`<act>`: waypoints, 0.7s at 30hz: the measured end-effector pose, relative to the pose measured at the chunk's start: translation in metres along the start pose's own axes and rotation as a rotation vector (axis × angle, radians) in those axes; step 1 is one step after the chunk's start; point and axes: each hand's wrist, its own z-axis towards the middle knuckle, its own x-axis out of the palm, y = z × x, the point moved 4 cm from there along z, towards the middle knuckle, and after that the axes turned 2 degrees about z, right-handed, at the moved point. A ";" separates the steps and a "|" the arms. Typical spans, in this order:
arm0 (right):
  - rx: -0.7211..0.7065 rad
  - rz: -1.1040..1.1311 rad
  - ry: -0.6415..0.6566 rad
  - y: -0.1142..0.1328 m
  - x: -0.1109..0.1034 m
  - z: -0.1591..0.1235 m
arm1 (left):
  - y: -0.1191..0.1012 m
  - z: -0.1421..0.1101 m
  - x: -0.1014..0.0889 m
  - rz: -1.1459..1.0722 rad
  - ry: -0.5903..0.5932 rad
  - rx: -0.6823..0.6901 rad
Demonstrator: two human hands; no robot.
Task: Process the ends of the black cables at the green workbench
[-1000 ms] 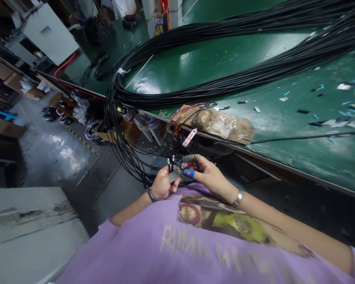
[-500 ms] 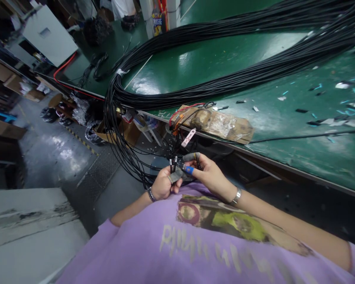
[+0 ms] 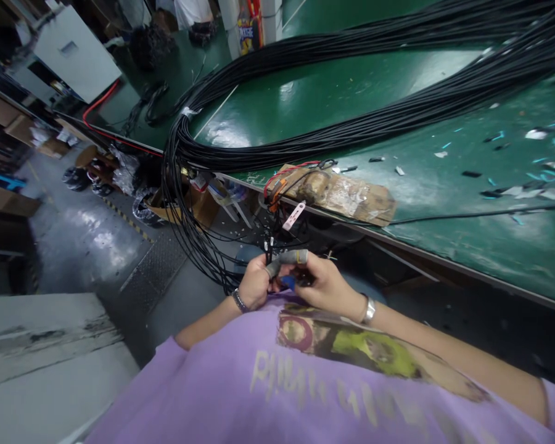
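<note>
My left hand (image 3: 254, 285) is closed around the ends of several thin black cables (image 3: 269, 248), whose pale tips stick up above the thumb. My right hand (image 3: 322, 282) meets it from the right, fingers curled in, with grey and blue coverings on its fingertips. Something small and dark shows in the right hand's grip, too blurred to name. From the left hand the cables run left and up into a large black cable bundle (image 3: 277, 157) that hangs over the table edge. A white tie (image 3: 188, 112) binds this bundle.
The green table (image 3: 444, 240) holds a taped cardboard piece (image 3: 351, 196) at its edge, with a pink tag (image 3: 295, 216) hanging nearby. Black and blue scraps (image 3: 513, 191) lie at the right. A white box-shaped machine (image 3: 76, 52) stands at the far left. Below is a cardboard box (image 3: 206, 206).
My right hand has moved slightly down and inward, its fingers curling closer to the left hand. The left hand still grips the cable ends, nearly in place.
</note>
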 end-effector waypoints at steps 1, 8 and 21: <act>0.024 0.028 -0.034 -0.002 -0.002 0.000 | 0.000 0.000 0.000 0.000 0.004 -0.003; 0.286 0.227 -0.173 -0.037 -0.011 -0.001 | 0.005 -0.003 -0.002 -0.005 0.096 0.001; 0.513 0.406 -0.251 -0.045 -0.006 -0.001 | -0.009 -0.009 -0.007 0.546 -0.052 0.396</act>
